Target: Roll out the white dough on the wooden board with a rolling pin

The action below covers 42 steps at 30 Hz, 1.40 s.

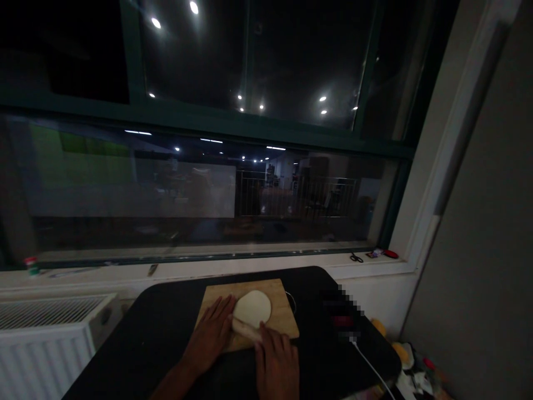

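A flat round of dough lies on a wooden board, on top of a black table. Across the near edge of the dough runs a short light rolling pin, slanting down to the right. My left hand is at the pin's left end, its fingers closed about that end and partly over the board. My right hand grips the other end, with its fingers bent over the pin. Both pin ends are hidden by the hands.
The black table stands against a window sill. On the sill are scissors, a red item and a small red-capped bottle. A white cable crosses the table's right side. A radiator stands at left.
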{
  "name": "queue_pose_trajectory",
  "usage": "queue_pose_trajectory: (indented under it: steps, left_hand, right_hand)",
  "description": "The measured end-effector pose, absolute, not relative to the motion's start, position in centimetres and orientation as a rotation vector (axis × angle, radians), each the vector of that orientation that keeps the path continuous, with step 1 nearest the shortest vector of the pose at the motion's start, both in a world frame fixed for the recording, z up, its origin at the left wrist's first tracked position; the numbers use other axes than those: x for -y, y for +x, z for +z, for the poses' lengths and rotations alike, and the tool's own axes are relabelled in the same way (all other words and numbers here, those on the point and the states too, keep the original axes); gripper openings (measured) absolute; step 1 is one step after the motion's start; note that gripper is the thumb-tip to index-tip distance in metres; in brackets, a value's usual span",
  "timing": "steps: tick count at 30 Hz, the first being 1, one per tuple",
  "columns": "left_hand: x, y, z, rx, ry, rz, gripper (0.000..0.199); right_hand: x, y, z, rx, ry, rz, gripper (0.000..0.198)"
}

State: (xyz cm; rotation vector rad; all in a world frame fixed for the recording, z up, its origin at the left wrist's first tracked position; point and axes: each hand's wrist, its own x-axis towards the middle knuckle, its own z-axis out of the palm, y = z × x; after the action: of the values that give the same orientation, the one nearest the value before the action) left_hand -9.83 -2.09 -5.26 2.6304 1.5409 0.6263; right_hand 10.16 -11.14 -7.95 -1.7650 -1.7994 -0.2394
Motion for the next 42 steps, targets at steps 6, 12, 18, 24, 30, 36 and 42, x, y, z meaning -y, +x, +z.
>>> queue_pose_trajectory:
  steps: [6, 12, 18, 24, 30, 36, 42]
  left_hand:
    - [4.6, -9.5, -4.5, -1.632, 2.59, 0.623, 0.051]
    - [3.1, -5.5, -4.0, -1.977, 2.481, 0.538, 0.051]
    - [0.8, -3.7, -3.9, -2.241, 2.327, 0.428, 0.053]
    - [0.2, -4.0, -3.2, -2.105, 2.42, 0.436, 0.052]
    - [1.3, -3.7, -3.7, -1.924, 2.598, 0.601, 0.049]
    - [1.8, -3.8, -4.0, -1.826, 2.646, 0.631, 0.05]
    - [1.0, -3.7, -4.2, -1.837, 2.631, 0.66, 0.053]
  right_hand:
    - [5.3, 12.5, -1.3, 1.927, -1.853, -0.286, 0.046]
    - [-5.1, 15.4, 4.5, 2.509, -1.521, -0.115, 0.048]
    - [-10.9, 14.9, 0.9, 2.676, -1.321, -0.006, 0.043]
    - [-9.5, 15.9, -3.4, 2.475, -1.425, -0.082, 0.045]
    - [-4.8, 17.2, -3.5, 2.254, -1.46, -0.148, 0.045]
    - [0.0, 17.1, -4.2, 2.036, -1.63, -0.234, 0.045]
    - [4.1, 16.7, -4.5, 1.943, -1.727, -0.318, 0.042]
